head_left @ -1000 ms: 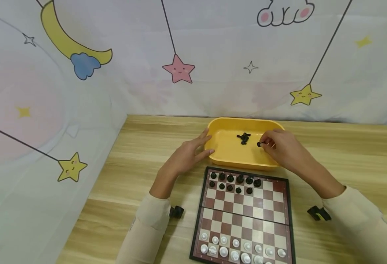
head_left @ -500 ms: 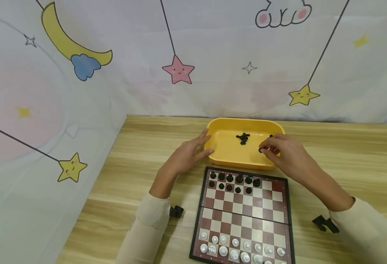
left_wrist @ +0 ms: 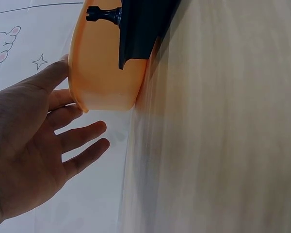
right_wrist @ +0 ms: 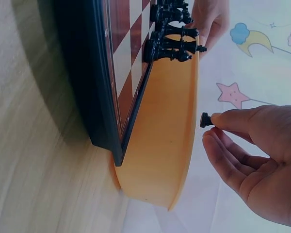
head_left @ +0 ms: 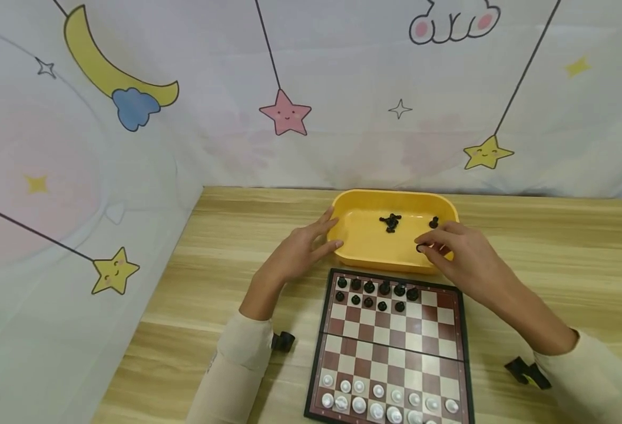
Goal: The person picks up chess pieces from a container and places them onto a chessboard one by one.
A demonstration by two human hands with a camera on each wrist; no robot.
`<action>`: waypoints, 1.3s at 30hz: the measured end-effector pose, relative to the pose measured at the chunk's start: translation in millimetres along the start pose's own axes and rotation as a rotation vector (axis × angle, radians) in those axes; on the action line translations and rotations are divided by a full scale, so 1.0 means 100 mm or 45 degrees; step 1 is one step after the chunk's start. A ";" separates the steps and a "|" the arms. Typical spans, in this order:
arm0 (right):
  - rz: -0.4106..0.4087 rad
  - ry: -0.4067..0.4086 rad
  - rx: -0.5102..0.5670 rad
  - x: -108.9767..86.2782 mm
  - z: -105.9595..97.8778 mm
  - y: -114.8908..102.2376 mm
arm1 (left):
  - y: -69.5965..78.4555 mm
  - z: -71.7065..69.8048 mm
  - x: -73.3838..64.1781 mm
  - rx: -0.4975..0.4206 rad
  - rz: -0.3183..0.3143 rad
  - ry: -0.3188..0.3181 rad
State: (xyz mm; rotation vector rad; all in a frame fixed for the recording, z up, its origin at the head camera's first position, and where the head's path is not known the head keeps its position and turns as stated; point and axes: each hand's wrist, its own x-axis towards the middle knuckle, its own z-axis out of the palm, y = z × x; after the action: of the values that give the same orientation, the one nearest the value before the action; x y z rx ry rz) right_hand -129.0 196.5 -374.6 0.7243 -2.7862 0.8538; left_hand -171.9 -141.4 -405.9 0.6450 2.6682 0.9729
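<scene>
A yellow tray (head_left: 374, 253) stands behind the chessboard (head_left: 396, 341) in the head view. My left hand (head_left: 303, 250) rests on the tray's left rim, fingers extended and spread in the left wrist view. Over the tray's front right part, my right hand (head_left: 467, 256) pinches a small black chess piece (right_wrist: 205, 120) between thumb and fingertips. Its base shows; the fingers hide the rest. In the tray lie a small heap of black chess pieces (head_left: 391, 222) and another black piece (head_left: 434, 222) at the right.
Black chessmen (head_left: 384, 287) stand in two rows at the board's far side, and white chessmen (head_left: 377, 408) in two rows at the near side. A printed cloth (head_left: 343, 159) hangs behind the wooden table (head_left: 237, 235).
My right hand has drawn back toward me and slightly right with the black chess piece, from inside the tray to near its front rim. The left hand stays put.
</scene>
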 end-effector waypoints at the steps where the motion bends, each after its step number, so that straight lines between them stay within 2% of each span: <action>1: -0.011 0.014 0.004 -0.01 0.00 -0.01 | 0.00 0.00 0.00 -0.001 0.002 0.000; 4: -0.041 0.049 0.007 -0.04 0.00 -0.03 | -0.01 0.01 0.01 -0.005 0.008 -0.001; 14: -0.049 0.045 0.008 -0.12 -0.02 -0.09 | -0.02 0.01 0.01 -0.004 0.001 0.005; 22: -0.092 0.094 0.046 -0.24 -0.02 -0.12 | 0.01 0.01 0.02 0.007 -0.002 -0.008; 39: -0.015 -0.025 0.103 -0.49 -0.02 -0.31 | 0.01 -0.01 0.01 -0.011 0.000 -0.005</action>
State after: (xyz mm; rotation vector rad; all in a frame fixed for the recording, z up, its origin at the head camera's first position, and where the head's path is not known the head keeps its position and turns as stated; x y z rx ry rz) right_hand -71.1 195.2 -371.2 0.7644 -2.7755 0.9680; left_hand -172.3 -140.4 -404.7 0.6448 2.6590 0.9821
